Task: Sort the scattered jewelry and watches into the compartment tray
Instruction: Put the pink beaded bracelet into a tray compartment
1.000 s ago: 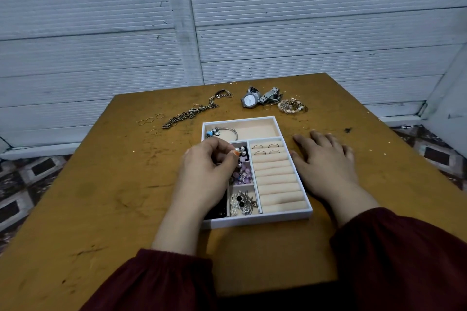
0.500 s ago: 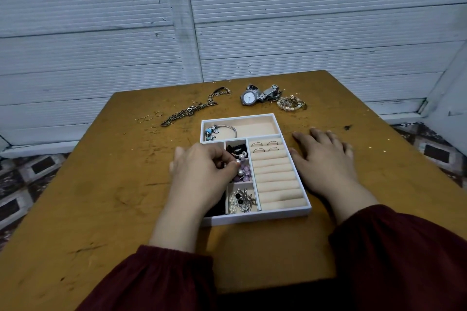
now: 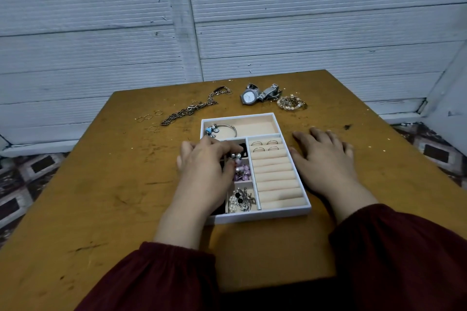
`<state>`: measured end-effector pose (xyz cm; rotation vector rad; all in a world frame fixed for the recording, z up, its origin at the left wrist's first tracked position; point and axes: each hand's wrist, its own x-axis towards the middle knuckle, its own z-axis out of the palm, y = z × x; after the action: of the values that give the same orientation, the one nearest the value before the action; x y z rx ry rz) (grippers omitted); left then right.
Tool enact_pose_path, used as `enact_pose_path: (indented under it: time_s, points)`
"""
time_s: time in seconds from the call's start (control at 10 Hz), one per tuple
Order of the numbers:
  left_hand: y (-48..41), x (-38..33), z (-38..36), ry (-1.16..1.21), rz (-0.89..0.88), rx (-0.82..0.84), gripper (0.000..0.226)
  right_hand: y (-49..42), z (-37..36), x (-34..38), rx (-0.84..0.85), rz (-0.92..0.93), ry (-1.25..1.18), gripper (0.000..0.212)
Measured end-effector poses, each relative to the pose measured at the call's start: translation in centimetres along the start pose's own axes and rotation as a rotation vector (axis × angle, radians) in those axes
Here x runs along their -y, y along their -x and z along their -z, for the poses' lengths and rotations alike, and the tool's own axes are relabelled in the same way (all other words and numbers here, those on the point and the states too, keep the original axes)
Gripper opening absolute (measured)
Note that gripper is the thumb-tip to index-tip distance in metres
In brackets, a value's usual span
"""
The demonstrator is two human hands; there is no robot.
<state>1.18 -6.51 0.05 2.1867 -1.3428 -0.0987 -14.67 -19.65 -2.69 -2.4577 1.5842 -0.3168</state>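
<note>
The left hand [image 3: 206,171] curls over the tray [image 3: 260,216], fingertips pinching something small I cannot tell; it could snag the purple beads [image 3: 241,171]; the right hand [image 3: 324,159] lies flat, empty.

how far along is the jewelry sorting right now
Done: four rings sit in the tray rolls, a charm bangle up top, small pieces in the middle cells. In hand: left hand fingers a small cell; right hand rests flat. Left: watch, chain, beaded bracelet, loose rings.
</note>
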Motion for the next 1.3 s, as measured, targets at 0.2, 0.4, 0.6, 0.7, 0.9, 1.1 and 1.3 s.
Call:
enact_pose_path:
  time_s: [0.2,0.4,0.6,0.7,0.9,1.1,1.3]
  points:
    - [0.1,0.1,0.6,0.058,-0.078,0.027,0.026,-0.1,0.1,0.0,0.001,0.000,-0.004,0.050]
    - [-0.1,0.8,1.4,0.322,-0.055,0.111,0.030,-0.1,0.0,-0.1,0.002,-0.002,-0.007,0.050]
    - [0.0,0.9,1.7,0.182,-0.062,0.024,0.008,-0.2,0.0,-0.1,-0.003,0.000,-0.003,0.050]
    - [0.3,0.2,1.6,0.067,-0.032,0.041,0.006,-0.2,0.0,-0.1,-0.003,0.003,0.004,0.050]
    - [0.3,-0.4,0.7,-0.042,-0.030,0.031,0.009,-0.2,-0.2,-0.2,-0.016,0.003,0.012,0.049]
    - [0.3,0.2,1.0,0.061,-0.024,0.065,0.014,-0.3,-0.2,-0.2,-0.017,0.000,0.004,0.049]
    - [0.2,0.3,1.0,0.061,-0.061,0.035,0.014,-0.3,-0.1,-0.1,-0.014,-0.001,-0.006,0.050]
